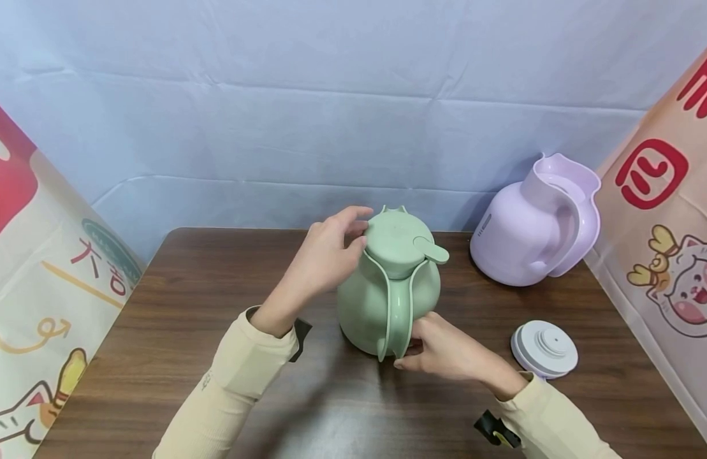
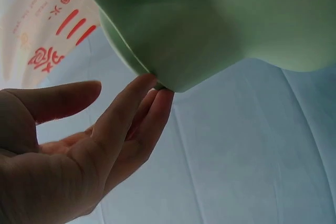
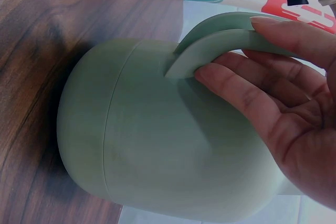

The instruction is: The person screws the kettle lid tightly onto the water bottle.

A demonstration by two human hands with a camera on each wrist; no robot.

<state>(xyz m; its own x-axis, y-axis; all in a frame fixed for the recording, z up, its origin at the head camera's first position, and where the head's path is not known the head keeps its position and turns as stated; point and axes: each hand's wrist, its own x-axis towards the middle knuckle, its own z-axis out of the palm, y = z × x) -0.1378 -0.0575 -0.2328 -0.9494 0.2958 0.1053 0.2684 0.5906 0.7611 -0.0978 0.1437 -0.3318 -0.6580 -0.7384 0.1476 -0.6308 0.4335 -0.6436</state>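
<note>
A pale green thermos jug [image 1: 359, 306] stands on the table, its handle facing me and its lid [image 1: 393, 236] seated on top. The lid has a small lever [image 1: 431, 250] pointing to the right. My right hand [image 1: 447, 347] grips the lower part of the jug's handle [image 3: 210, 51], fingers through the loop and thumb on the outside. At the upper left of the jug is my left hand [image 1: 333, 248]. Its fingertips [image 2: 160, 95] touch the jug near the rim, while the thumb stays apart from it in the left wrist view.
To the right, near the back edge, stands a lilac jug [image 1: 508, 236] with its top uncovered. A round white and lilac lid [image 1: 545, 349] lies in front of it. The brown wooden table [image 1: 227, 306] meets a pale blue cloth backdrop [image 1: 273, 140], with printed banners on both sides.
</note>
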